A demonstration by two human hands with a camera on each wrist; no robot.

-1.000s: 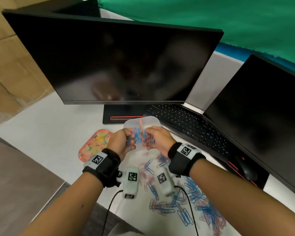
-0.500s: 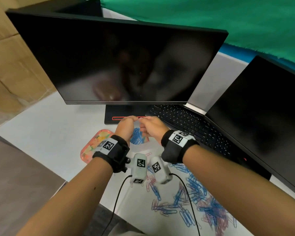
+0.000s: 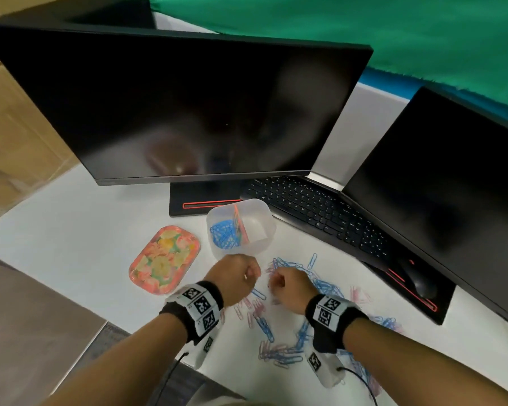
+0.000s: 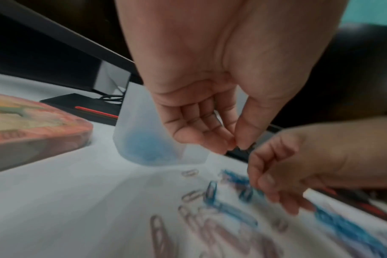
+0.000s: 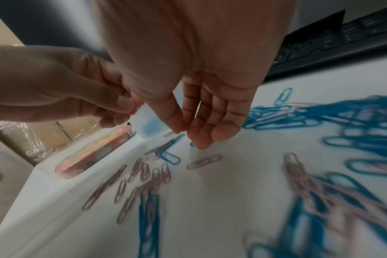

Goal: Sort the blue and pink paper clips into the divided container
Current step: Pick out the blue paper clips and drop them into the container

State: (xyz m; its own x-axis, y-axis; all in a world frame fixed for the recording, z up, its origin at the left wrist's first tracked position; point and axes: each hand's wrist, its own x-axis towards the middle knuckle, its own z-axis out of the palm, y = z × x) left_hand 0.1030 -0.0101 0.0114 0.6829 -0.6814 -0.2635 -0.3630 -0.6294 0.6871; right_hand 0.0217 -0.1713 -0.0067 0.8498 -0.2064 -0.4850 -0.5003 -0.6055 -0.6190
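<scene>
From the head view only the backs of the left hand (image 3: 234, 278) and right hand (image 3: 291, 285) are seen, above the scattered paper clips (image 3: 279, 341) on the white table (image 3: 71, 230). In the wrist views both hands are shown with fingers loosely curled and thumb near fingertips; nothing is seen pinched. The divided container (image 3: 264, 218) stands just beyond the left hand: blue clips (image 3: 224, 233) fill its left compartment, the right appears bare. A floral tin (image 3: 164, 259) lies left of it.
</scene>
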